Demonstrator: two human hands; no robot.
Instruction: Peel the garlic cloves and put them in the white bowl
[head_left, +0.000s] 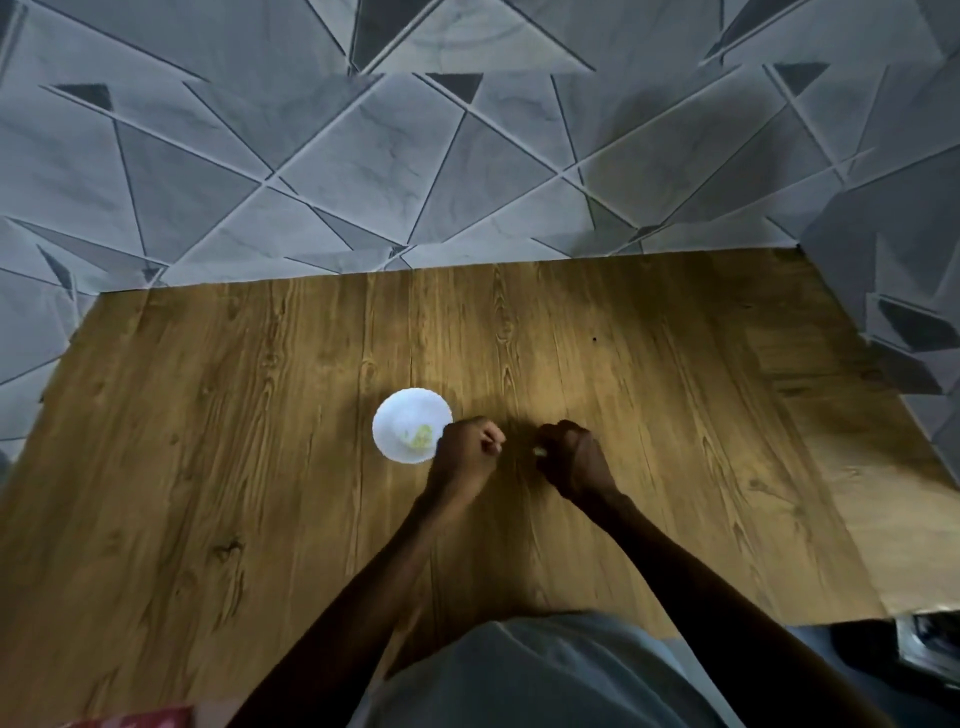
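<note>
A small white bowl (402, 422) stands on the wooden table (260, 467), a little left of centre, with pale yellowish garlic pieces (421, 436) inside near its right side. My left hand (467, 449) hovers just right of the bowl, overlapping its rim, fingers curled, with a small pale bit showing at the fingertips. My right hand (571, 460) sits a short way to the right, fingers curled round a small pale garlic clove (540, 452) that peeks out at its left. The two hands are apart by a narrow gap.
The table's far edge meets a grey wall (467, 156) with a triangle pattern. A dark metal object (930, 644) lies off the table's near right corner. A red item (130, 719) shows at the bottom left edge. My grey-clothed lap (519, 675) is below.
</note>
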